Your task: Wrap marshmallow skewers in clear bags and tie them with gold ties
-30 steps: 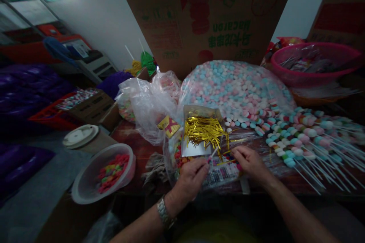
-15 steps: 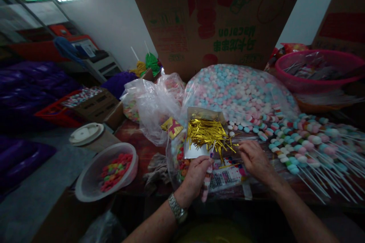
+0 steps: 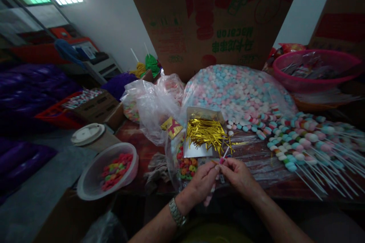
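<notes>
My left hand (image 3: pixel 201 180) is closed around a wrapped marshmallow skewer (image 3: pixel 209 198), whose pale pink end shows below the fingers. Its white stick (image 3: pixel 226 152) points up past the fingertips. Against it, my right hand (image 3: pixel 239 176) is closed in a pinch at the base of the stick, with a bit of gold twist tie (image 3: pixel 213 162) showing between the hands. Most of the tie and wrapper neck is hidden by fingers. Just beyond lies an open box (image 3: pixel 190 153) of gold twist ties (image 3: pixel 203 133).
A large bag of pastel marshmallows (image 3: pixel 236 91) lies behind, with finished skewers (image 3: pixel 308 144) piled at right. Left stand a bowl of coloured candy rings (image 3: pixel 129 190) and a lidded cup (image 3: pixel 98 140). A pink basin (image 3: pixel 316 81) sits back right; a tall carton (image 3: pixel 171 19) rises behind.
My right hand has moved left and down from beside the tie box to meet my left hand, carrying a gold tie. The stick now tilts to the right. A printed packet is now mostly covered.
</notes>
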